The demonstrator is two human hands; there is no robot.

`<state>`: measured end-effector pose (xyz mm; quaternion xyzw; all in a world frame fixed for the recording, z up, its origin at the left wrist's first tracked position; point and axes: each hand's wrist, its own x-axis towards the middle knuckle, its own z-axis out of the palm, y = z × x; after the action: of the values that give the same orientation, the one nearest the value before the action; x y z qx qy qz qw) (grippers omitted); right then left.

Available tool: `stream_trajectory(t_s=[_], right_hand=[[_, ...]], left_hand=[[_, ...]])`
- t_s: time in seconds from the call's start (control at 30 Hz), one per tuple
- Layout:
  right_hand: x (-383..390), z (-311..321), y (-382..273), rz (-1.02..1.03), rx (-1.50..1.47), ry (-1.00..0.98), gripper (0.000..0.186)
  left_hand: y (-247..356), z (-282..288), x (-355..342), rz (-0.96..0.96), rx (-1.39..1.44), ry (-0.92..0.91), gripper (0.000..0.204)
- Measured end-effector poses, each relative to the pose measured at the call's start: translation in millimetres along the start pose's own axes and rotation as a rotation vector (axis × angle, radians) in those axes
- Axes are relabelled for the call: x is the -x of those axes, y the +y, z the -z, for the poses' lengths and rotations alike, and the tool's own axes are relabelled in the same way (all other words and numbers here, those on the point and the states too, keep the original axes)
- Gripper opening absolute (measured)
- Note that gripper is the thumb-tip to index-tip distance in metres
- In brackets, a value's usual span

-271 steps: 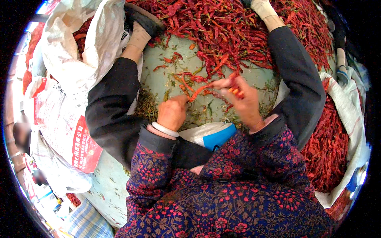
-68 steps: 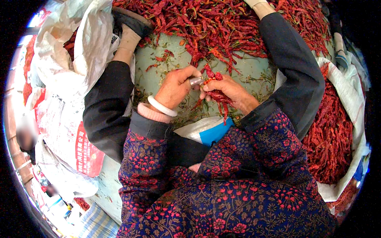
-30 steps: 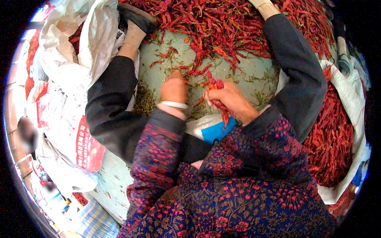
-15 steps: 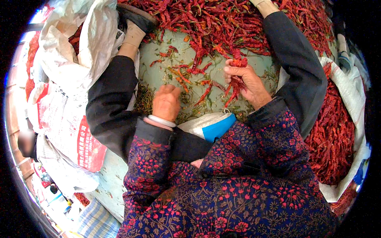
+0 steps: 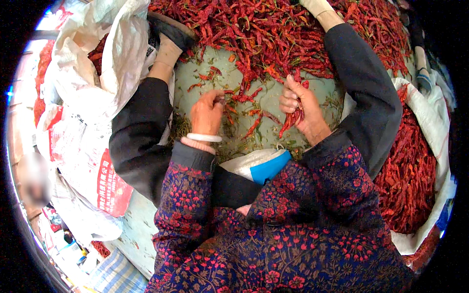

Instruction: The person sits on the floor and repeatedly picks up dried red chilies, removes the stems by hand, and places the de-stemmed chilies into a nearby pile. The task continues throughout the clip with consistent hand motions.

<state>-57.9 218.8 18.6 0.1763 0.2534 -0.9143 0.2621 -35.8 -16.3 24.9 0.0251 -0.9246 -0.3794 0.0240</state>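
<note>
My right hand point(image 5: 304, 110) is closed around several dried red chilies point(image 5: 292, 121), their ends poking out below the fingers and above the thumb. To its left, my left hand point(image 5: 206, 113) hovers with fingers curled and pinched together. Whether anything sits in that pinch is hidden. A red chili shows just beside its fingertips. Loose chilies point(image 5: 254, 124) and bits of stem lie on the pale green ground between the hands. Beyond them spreads a large heap of dried red chilies point(image 5: 264, 34).
My legs stretch out on both sides of the work area. An open white sack of chilies point(image 5: 408, 180) stands at the right. White woven bags point(image 5: 80, 161) lie at the left. Green stems point(image 5: 181, 128) gather near my left knee. A white and blue bag point(image 5: 266, 163) lies before my lap.
My left hand has risen slightly away from me and its fingers now pinch. My right hand has turned, thumb up, still gripping chilies. The view has shifted slightly.
</note>
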Motion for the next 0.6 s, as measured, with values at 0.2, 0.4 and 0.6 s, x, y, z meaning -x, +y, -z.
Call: stream_trajectory(t_s=[0.2,0.4,0.6], right_hand=[[-4,-2,2,-0.022,-0.034,0.0,0.023],[-1,-8,6,-0.053,0.024,0.042,0.02],[-3,-10,8,-0.077,0.036,0.056,0.018]], left_hand=[[-7,-42,-41,-0.102,-0.181,-0.021,0.024],[-1,-72,-61,-0.001,-0.295,-0.122,0.025],[-14,-67,-66,0.085,0.041,-0.124,0.019]])
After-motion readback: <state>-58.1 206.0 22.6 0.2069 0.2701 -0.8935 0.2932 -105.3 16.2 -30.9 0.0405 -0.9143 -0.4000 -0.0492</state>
